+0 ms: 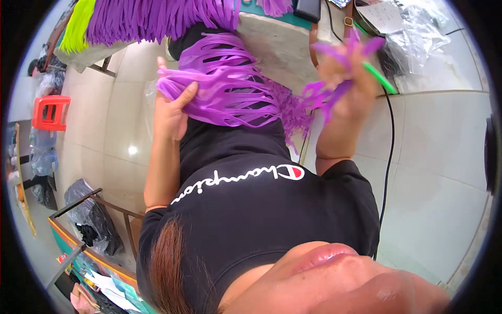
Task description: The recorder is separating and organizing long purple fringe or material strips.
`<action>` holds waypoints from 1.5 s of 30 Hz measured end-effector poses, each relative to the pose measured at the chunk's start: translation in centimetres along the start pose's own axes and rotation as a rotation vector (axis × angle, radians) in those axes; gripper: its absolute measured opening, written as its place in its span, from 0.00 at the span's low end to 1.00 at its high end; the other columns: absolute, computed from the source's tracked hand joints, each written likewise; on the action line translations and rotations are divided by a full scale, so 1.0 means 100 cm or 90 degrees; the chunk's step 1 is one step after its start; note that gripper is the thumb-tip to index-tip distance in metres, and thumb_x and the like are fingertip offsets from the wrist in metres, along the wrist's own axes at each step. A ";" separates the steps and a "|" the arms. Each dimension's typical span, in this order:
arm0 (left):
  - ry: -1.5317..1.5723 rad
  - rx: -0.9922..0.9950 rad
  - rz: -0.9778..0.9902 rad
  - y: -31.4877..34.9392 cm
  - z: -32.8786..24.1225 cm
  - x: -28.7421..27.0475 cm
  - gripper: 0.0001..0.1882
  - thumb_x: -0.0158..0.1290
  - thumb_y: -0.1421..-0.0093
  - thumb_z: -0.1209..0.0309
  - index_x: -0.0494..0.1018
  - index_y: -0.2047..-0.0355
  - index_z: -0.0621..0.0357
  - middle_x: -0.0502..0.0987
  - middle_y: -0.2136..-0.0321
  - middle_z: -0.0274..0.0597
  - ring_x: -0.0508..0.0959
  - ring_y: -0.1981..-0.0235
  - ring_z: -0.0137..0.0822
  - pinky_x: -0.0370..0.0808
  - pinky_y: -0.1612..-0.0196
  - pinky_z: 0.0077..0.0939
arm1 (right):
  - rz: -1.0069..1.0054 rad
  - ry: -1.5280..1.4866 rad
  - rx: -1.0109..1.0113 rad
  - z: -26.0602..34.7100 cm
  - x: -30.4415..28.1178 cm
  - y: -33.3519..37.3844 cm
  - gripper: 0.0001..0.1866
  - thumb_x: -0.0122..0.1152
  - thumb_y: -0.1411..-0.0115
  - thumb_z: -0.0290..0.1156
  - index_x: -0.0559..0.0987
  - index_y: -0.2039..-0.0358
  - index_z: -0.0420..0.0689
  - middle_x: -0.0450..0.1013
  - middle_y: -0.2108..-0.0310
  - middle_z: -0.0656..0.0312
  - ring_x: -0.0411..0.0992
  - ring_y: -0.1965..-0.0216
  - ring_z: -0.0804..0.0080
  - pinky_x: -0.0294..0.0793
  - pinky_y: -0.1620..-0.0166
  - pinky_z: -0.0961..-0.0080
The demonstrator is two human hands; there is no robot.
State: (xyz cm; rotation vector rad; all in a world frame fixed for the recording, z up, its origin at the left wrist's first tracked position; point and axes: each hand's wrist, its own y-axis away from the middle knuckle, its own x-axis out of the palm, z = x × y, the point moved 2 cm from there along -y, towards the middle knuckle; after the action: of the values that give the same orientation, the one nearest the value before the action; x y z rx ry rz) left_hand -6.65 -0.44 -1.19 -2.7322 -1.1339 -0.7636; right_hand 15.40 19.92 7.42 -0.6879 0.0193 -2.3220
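Note:
My left hand (177, 104) is closed on the gathered end of a bundle of purple strips (230, 102). The strips are flat and soft-looking, with long slits between them, and they fan out over my lap toward the right. Raised to the right, my right hand (349, 78) is closed and somewhat blurred by motion. Thin purple scraps (327, 99) stick out above and below its fingers. A bright green stick-like tool (379, 78) also juts from this hand; its working end is hidden.
A table (282, 49) ahead carries a thick row of purple strips (162, 18) and yellow-green ones (78, 26). More purple scraps (294, 112) hang beside my right thigh. A black cable (389, 152) runs down the right. A red stool (50, 113) stands left; clear plastic bags (418, 39) lie far right.

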 end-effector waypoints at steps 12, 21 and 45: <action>-0.010 0.027 0.106 0.020 -0.003 0.032 0.46 0.58 0.46 0.81 0.40 0.33 0.62 0.74 0.57 0.41 0.73 0.53 0.30 0.65 0.45 0.27 | 0.419 0.038 0.180 -0.101 0.062 0.017 0.33 0.29 0.38 0.66 0.54 0.85 0.50 0.54 0.88 0.65 0.48 0.86 0.79 0.47 0.82 0.78; 0.015 0.030 0.084 0.021 -0.001 0.025 0.45 0.58 0.45 0.79 0.43 0.34 0.61 0.74 0.58 0.40 0.73 0.54 0.29 0.69 0.49 0.25 | 0.403 0.044 0.116 -0.116 0.057 0.018 0.32 0.29 0.37 0.64 0.53 0.84 0.49 0.54 0.88 0.64 0.47 0.85 0.78 0.47 0.80 0.76; -0.015 -0.113 0.187 0.028 -0.007 0.024 0.27 0.64 0.50 0.75 0.69 0.50 0.62 0.77 0.70 0.37 0.76 0.66 0.26 0.73 0.60 0.22 | 0.000 0.417 -0.031 -0.099 0.021 -0.040 0.27 0.40 0.33 0.54 0.65 0.82 0.48 0.61 0.83 0.68 0.56 0.84 0.83 0.53 0.81 0.84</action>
State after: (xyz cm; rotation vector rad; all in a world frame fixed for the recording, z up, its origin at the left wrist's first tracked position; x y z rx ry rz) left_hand -3.61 -1.07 0.91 -2.9650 -0.6723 -0.8250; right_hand 6.80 19.82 0.71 0.0741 0.3726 -2.4507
